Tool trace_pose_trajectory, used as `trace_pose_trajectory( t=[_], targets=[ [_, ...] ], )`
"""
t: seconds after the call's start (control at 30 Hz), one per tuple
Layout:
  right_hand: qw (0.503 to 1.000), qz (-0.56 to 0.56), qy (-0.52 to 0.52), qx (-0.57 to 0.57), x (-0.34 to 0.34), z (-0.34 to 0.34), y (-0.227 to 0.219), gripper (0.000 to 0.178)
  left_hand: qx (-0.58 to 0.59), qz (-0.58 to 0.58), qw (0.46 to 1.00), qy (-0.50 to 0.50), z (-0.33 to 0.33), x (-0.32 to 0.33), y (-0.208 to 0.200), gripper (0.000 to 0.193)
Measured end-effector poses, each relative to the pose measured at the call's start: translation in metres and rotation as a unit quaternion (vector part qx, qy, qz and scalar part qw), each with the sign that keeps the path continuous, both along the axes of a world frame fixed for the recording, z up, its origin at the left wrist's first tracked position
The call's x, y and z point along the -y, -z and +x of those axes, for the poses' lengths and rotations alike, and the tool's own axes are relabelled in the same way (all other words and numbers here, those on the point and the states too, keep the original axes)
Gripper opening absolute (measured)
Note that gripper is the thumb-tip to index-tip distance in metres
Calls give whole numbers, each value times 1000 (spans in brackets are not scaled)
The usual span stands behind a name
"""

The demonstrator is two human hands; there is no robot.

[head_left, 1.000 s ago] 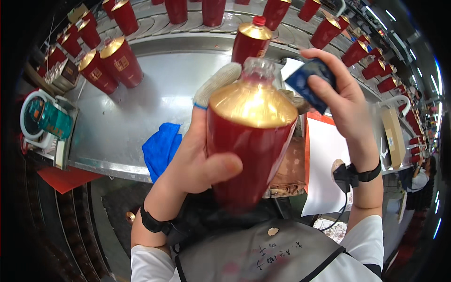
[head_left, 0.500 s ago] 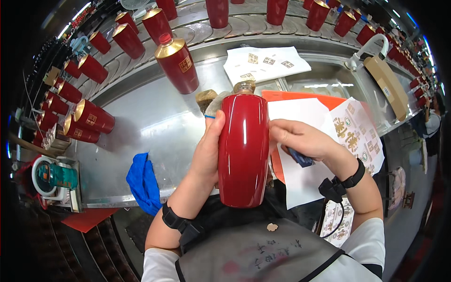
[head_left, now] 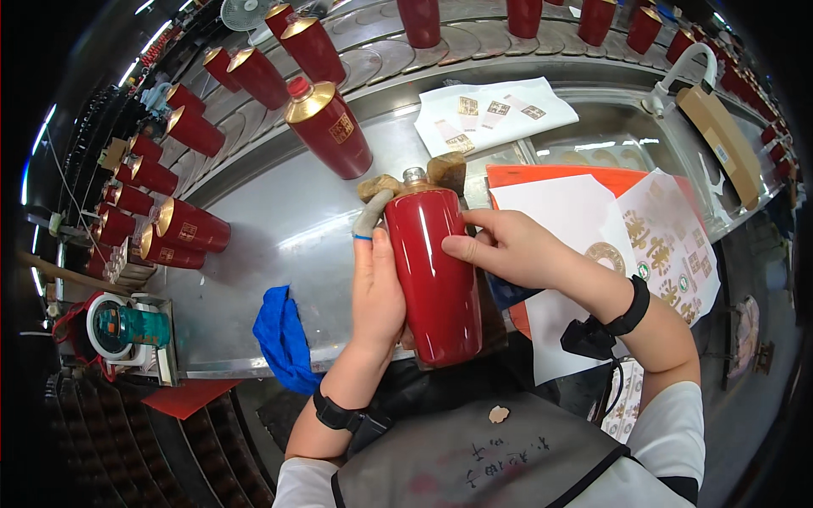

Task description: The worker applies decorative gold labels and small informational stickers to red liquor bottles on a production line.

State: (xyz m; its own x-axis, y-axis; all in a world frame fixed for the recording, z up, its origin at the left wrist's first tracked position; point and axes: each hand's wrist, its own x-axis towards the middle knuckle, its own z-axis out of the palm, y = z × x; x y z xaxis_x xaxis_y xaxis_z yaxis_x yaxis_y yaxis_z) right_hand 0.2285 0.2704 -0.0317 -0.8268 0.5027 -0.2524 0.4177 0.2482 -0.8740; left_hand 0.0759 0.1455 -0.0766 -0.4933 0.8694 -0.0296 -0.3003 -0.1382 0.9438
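At the metal surface (head_left: 271, 224), a red bottle (head_left: 435, 275) lies between the left hand (head_left: 378, 296), curled around its side, and the half-closed right hand (head_left: 517, 244), touching it, hold unclear; its long axis runs forward, neck (head_left: 414, 176) away, slightly left.

Cloth (head_left: 281, 339) over front edge of counter (head_left: 246, 271), L of held btl (head_left: 434, 279); 2nd btl (head_left: 332, 131) behind, slightly L; paper sheets (head_left: 555, 212) R; conveyor (head_left: 377, 57) w/ more btls (head_left: 419, 21) along back.
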Motion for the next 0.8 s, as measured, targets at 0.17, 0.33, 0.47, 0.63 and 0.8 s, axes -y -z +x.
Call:
trace_pose_trajectory(
  t=[0.17,0.33,0.47,0.63,0.8],
  targets=[
    [996,11,65,-53,-8,20,13,36,-365,-9,930,-42,1,10,5,60],
    [985,78,147,-52,-60,94,-15,34,-520,20,853,41,-14,42,-11,94],
    [943,95,318,-30,-104,212,-24,43,-614,2,781,119,5,52,-18,117],
    [929,151,323,100,-106,319,1,33,-635,-10,768,79,24,47,-14,116],
    [928,176,282,168,-103,320,6,26,-622,0,781,56,29,51,-13,113]
  ],
)
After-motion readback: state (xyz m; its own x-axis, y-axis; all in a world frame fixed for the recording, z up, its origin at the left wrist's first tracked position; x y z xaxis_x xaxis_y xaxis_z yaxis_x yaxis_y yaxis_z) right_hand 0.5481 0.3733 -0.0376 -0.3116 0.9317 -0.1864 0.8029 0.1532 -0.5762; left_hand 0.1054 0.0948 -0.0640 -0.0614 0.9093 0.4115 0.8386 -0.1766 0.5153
